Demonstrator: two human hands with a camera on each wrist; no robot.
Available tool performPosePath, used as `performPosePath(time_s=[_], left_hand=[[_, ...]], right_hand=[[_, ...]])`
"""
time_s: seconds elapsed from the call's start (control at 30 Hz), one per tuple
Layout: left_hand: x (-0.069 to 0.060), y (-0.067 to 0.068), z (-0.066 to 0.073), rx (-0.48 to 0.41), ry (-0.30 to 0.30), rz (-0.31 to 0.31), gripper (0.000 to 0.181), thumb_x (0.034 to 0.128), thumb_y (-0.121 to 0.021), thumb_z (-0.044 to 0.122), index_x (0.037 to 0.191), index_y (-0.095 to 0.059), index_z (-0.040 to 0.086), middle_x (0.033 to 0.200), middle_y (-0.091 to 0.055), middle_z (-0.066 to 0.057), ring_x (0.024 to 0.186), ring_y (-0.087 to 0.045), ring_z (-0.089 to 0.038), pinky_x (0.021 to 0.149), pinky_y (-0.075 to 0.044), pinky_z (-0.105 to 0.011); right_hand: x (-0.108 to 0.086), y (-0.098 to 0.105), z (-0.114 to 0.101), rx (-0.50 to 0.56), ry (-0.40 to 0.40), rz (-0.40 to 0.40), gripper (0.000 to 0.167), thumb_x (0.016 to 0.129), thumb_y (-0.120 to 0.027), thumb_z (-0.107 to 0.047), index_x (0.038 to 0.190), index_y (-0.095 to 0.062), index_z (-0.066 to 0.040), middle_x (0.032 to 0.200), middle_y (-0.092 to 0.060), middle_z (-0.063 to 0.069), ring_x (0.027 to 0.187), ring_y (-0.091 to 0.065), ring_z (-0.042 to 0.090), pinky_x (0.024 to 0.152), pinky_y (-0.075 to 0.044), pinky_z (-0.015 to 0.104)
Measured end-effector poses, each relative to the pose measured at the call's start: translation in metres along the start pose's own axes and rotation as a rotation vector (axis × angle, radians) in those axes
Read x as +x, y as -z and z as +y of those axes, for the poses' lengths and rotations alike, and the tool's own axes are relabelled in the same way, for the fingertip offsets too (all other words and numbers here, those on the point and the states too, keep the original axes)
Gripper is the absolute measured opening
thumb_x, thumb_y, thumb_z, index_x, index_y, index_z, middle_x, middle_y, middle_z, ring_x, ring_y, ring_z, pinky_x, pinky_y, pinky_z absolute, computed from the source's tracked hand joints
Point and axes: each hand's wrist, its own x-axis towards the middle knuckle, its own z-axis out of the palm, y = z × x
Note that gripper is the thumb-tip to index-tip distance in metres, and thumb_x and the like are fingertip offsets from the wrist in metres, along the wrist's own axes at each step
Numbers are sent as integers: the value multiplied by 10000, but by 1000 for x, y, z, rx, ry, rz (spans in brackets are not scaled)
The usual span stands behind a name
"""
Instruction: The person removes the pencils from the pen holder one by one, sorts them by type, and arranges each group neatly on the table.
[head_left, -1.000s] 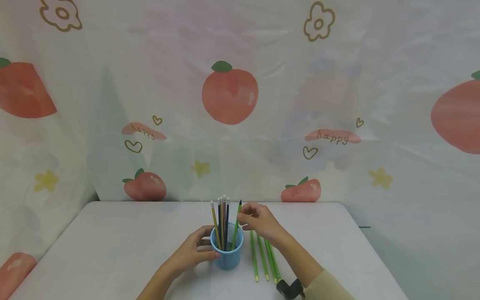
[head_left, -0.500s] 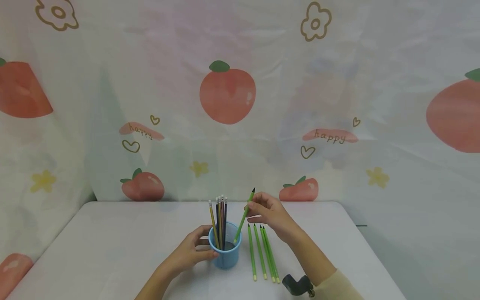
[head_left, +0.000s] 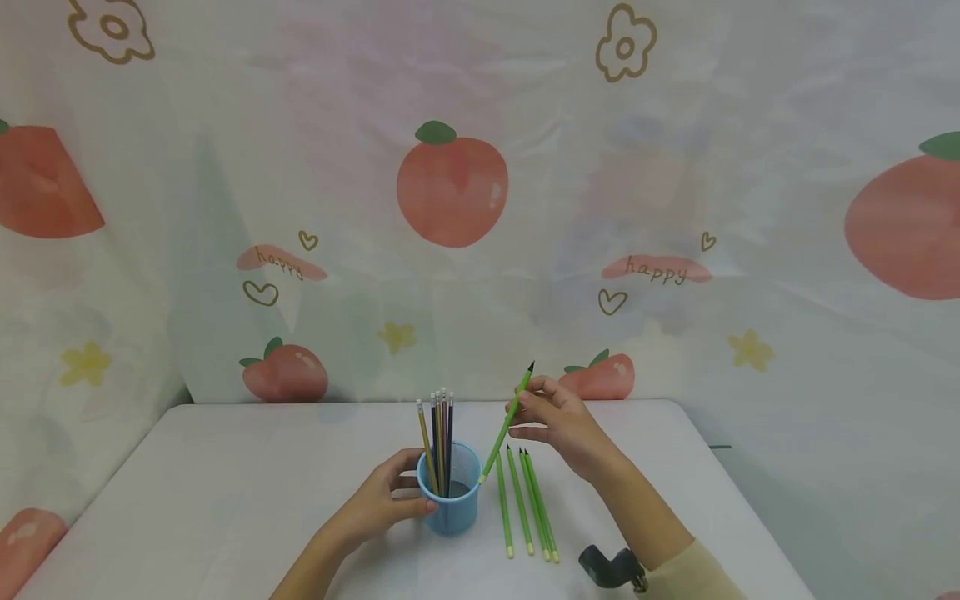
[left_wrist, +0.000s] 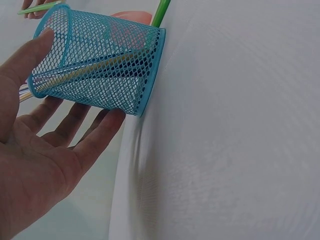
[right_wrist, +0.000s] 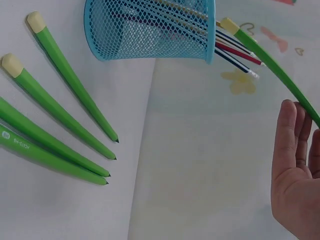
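A light-blue mesh pencil cup [head_left: 453, 518] stands upright on the white table. My left hand [head_left: 384, 498] grips its left side, with the thumb near the rim in the left wrist view. Several pencils [head_left: 441, 442], eraser ends up, lean inside it. To the right, my right hand [head_left: 564, 423] pinches a green pencil [head_left: 501, 440] near its upper part, black tip up and tilted right. That pencil's pale eraser end is by the cup's right rim; in the right wrist view the eraser [right_wrist: 229, 24] shows just beyond the rim, outside the mesh.
Several green pencils [head_left: 523, 504] lie side by side on the table right of the cup, black tips pointing away. A black bent piece [head_left: 609, 567] sits at the right wrist. A fruit-printed backdrop [head_left: 480, 317] hangs behind the white table [head_left: 247, 492].
My right hand has moved up and right, drawing the green pencil from inside the cup to its right rim. The left hand keeps its hold on the cup.
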Motion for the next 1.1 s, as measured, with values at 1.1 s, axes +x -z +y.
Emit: performPosePath(time_s=[1.1], left_hand=[[1,1,-2,-12,-11,-7,728,815,-830,224,1427,-465,77,1415,-524,-200,1240,-571,-390,998,-512,-529]], right_hand=[[-16,31,16,-51,-78,28,206,1012,-573,-147,1133,-484,-6,1020,-622,124,918,-685,226,867,-597,413]])
